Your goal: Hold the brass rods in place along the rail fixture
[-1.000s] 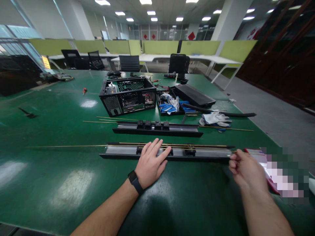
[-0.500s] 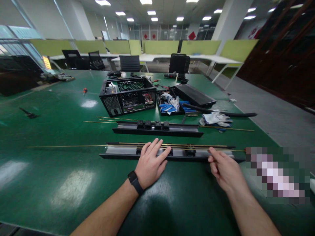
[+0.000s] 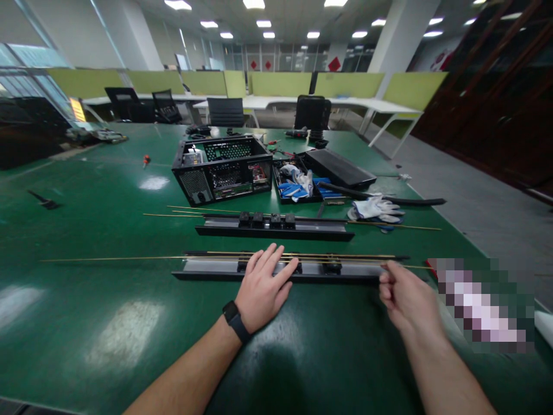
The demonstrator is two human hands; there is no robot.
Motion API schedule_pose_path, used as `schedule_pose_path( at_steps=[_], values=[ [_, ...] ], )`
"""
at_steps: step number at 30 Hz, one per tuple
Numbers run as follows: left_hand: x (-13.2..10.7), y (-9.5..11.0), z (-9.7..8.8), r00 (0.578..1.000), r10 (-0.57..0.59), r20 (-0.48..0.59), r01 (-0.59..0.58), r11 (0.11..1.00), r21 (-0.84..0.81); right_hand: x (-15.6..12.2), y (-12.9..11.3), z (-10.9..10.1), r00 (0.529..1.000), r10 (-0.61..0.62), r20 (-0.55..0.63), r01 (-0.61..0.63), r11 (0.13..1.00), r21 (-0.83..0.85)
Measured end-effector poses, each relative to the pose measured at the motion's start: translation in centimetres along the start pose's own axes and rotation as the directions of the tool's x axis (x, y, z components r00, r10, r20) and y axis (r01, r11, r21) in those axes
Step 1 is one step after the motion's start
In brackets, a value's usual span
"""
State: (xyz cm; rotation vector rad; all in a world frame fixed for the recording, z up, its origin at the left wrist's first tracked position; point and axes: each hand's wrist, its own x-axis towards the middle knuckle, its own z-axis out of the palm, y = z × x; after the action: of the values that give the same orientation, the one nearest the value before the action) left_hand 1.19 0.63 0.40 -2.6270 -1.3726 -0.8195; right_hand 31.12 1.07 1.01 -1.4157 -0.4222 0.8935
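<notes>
A long black channel [image 3: 276, 278] with a pale inner face lies across the green table, with several thin brass-coloured rods [image 3: 363, 257] along it. My left hand [image 3: 265, 282] rests flat over its middle, fingers spread across the rods. Dark blocks [image 3: 332, 264] sit inside the channel, some partly covered by that hand. At the right end, my right hand [image 3: 406, 291] has thumb and forefinger pinched at a rod; the exact contact is hidden by the fingers. One rod reaches far out past the channel's left end.
Behind lies a second, shorter channel [image 3: 276, 231] with several black blocks and rods. Farther back are an open computer case [image 3: 224, 173], a tray of gloves [image 3: 298, 183], a black panel [image 3: 339, 167] and white gloves [image 3: 375, 208]. A blurred-out item [image 3: 484, 305] lies at right.
My right hand has slid to the right along the channel, still pinched. My left hand stays in place over the rods. The whole view has shifted slightly.
</notes>
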Motion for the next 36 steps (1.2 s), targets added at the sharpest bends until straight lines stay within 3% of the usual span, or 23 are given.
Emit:
schedule_pose_path(
  at_steps=[3, 5, 7, 11, 15, 20, 25, 27, 32, 36],
  values=[
    [0.1, 0.1, -0.1, 1.0, 0.001, -0.011, -0.001, 1.0, 0.0, -1.4, 0.1, 1.0, 0.986, 0.047, 0.161, -0.043, 0.999, -0.027],
    [0.1, 0.1, -0.1, 1.0, -0.004, -0.011, 0.004, 1.0, 0.003, -1.7, 0.2, 1.3, 0.978, 0.058, 0.198, -0.052, 0.998, -0.037],
    [0.1, 0.0, 0.0, 1.0, -0.008, -0.005, 0.008, 1.0, 0.003, -1.5, 0.1, 1.2, 0.988, 0.044, 0.147, -0.039, 0.999, -0.034],
    [-0.1, -0.2, 0.0, 1.0, -0.01, 0.006, 0.01, 1.0, 0.002, 0.0, -0.3, 0.1, 0.996, -0.005, -0.084, 0.006, 1.0, 0.01],
    [-0.1, -0.2, -0.1, 1.0, -0.009, 0.007, 0.009, 1.0, 0.005, 0.9, -0.5, -0.6, 0.994, -0.017, -0.108, 0.022, 0.999, 0.044],
    [0.0, 0.1, 0.0, 1.0, -0.003, 0.004, 0.003, 1.0, 0.002, -0.4, -0.3, 0.1, 0.999, 0.022, 0.032, -0.023, 0.999, 0.033],
    [0.0, 0.1, 0.0, 1.0, -0.004, -0.008, 0.004, 1.0, -0.001, -1.8, 0.0, 1.2, 0.969, 0.087, 0.23, -0.082, 0.996, -0.03],
    [0.0, 0.0, 0.0, 1.0, -0.003, -0.016, 0.003, 1.0, -0.004, -1.5, 0.1, 1.1, 0.982, 0.067, 0.177, -0.062, 0.998, -0.033],
    [-0.1, -0.2, -0.1, 1.0, -0.005, -0.008, 0.005, 1.0, -0.006, 0.7, -0.2, -0.4, 0.992, -0.026, -0.126, 0.027, 1.0, 0.009],
    [-0.1, -0.1, -0.2, 1.0, -0.009, -0.002, 0.009, 1.0, -0.003, 0.8, -0.4, -0.4, 0.99, -0.036, -0.134, 0.041, 0.999, 0.029]
  ],
)
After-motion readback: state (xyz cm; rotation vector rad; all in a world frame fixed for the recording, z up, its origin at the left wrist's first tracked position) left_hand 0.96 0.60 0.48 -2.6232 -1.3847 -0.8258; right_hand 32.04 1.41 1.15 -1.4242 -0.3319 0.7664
